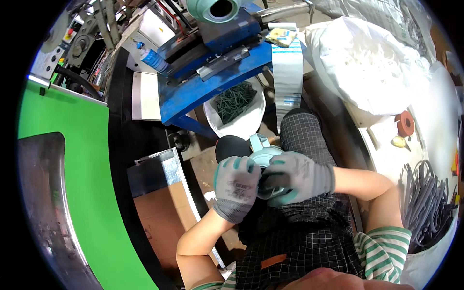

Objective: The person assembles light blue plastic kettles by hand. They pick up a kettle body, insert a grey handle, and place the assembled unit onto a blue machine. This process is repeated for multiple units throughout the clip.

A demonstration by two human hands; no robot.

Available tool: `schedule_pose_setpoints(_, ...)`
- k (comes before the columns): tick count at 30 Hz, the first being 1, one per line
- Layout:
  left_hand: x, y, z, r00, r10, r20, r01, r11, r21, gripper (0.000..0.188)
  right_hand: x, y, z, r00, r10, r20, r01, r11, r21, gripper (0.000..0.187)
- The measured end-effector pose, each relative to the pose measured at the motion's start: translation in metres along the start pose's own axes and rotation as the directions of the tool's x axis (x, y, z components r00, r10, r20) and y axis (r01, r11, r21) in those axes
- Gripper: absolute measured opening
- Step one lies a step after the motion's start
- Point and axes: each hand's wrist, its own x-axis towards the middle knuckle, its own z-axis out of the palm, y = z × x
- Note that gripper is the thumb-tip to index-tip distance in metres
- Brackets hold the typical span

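Between my knees rests a pale green round housing with a loop-shaped bracket on its far side. My left hand, in a grey glove with teal fingertips, is closed on its left edge. From the right, my gloved right hand curls over the same housing, its fingers bent down near the middle. Both hands cover much of the piece, so what the fingertips work at is hidden. A dark part shows between the hands, too covered to name.
Ahead stands a blue workbench with another pale green round part. Beneath it, a white bucket holds dark strips. A large white bag stands right, above a bundle of grey strips. An open carton lies left.
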Motion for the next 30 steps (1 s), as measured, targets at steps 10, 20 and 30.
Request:
schedule_pose_setpoints(10, 0.036, -0.043, 0.010, 0.961, -0.097, -0.258, -0.065, 0.830, -0.555, 0.042, -0.105, 0.311, 0.014, 0.222, 0.974, 0.032, -0.808, 0.165, 0.565, 0.036)
schedule_pose_setpoints(20, 0.160, -0.054, 0.081, 0.935, 0.193, -0.297, -0.252, 0.952, -0.176, 0.039, -0.080, 0.195, 0.020, 0.322, 0.912, -0.255, -0.184, 0.324, 0.928, 0.026)
schedule_pose_setpoints(30, 0.226, -0.035, 0.124, 0.954, 0.191, -0.230, -0.230, 0.960, -0.161, 0.028, -0.082, 0.191, 0.009, 0.363, 0.872, -0.327, -0.075, 0.377, 0.923, 0.029)
